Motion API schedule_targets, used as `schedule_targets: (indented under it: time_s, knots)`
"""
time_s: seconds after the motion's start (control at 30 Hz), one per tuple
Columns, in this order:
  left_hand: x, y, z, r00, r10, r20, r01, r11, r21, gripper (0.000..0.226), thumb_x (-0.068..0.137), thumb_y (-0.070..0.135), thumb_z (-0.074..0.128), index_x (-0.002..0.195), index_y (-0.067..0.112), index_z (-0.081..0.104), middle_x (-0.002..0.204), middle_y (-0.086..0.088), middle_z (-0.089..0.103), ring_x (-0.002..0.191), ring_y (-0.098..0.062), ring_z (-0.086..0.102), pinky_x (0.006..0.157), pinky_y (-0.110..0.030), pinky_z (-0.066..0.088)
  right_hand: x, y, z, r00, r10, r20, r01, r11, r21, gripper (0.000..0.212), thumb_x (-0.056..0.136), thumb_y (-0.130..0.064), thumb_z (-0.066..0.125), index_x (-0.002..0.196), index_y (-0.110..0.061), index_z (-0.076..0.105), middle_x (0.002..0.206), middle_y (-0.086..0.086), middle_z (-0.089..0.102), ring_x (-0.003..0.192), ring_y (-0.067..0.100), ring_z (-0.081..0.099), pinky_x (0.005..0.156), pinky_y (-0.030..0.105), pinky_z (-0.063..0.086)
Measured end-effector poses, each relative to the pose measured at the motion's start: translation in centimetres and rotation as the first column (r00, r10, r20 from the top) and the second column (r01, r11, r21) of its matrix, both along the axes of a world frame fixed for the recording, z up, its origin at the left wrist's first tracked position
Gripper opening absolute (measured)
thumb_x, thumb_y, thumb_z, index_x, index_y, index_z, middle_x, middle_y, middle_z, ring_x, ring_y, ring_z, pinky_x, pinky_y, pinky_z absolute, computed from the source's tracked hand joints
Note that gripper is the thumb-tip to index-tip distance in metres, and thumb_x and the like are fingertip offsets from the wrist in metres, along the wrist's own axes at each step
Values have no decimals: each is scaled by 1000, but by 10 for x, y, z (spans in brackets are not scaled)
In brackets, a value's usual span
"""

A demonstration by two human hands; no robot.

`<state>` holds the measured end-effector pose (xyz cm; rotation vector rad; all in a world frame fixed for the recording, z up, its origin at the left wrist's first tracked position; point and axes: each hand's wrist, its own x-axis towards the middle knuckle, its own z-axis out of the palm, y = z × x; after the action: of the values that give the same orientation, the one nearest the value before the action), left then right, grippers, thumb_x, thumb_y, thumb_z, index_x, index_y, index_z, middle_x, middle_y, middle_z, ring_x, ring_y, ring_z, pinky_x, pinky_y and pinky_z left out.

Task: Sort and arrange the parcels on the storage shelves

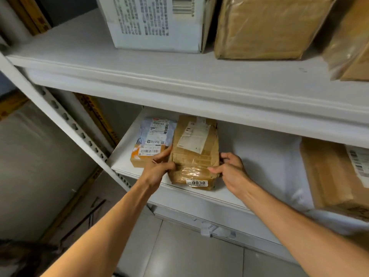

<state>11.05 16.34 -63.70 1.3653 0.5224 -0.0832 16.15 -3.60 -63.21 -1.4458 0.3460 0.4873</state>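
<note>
A brown taped parcel (194,154) with a white label and a "0038" sticker lies on the lower white shelf (259,156), near its front edge. My left hand (159,166) holds its left side, fingers stretched along the edge. My right hand (229,168) grips its right side, thumb on the taped top and fingers curled behind. Just left of it lies a small orange box (143,154) with a barcode label, and a grey-blue mailer (155,130) rests on top of that box.
On the upper shelf (159,76) stand a white printed carton (159,23), a brown taped box (265,27) and another brown parcel (349,47). A large brown box (335,176) sits at the lower shelf's right. A perforated white upright (69,124) runs down the left.
</note>
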Motion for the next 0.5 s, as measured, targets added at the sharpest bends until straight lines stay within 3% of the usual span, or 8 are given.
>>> schedule_targets:
  time_s: [0.13,0.37,0.5]
  knots:
    - [0,0,-18,999,42,11,-42,999,13,72,73,-25,52,136,11,54,127,-7,63,123,-25,53,108,-44,42,2,7,-15,999,-32,41,34,998,-50,49,69,29,61,106,-3,52,85,5,66,77,15,63,62,24,50]
    - [-11,-12,-14,995,99,27,-100,994,42,69,79,-22,53,138,14,51,127,4,57,104,-6,54,97,-26,45,-4,7,-24,995,12,104,-1,995,-105,43,73,24,64,102,-4,53,94,7,66,82,14,64,59,18,52]
    - [-17,-16,-1,1000,7,-30,-1,977,211,68,82,-13,62,142,14,46,131,-4,58,118,-19,55,94,-28,47,-15,9,-14,966,162,200,-81,929,-361,33,79,8,69,93,-16,51,96,4,65,96,23,64,78,30,54]
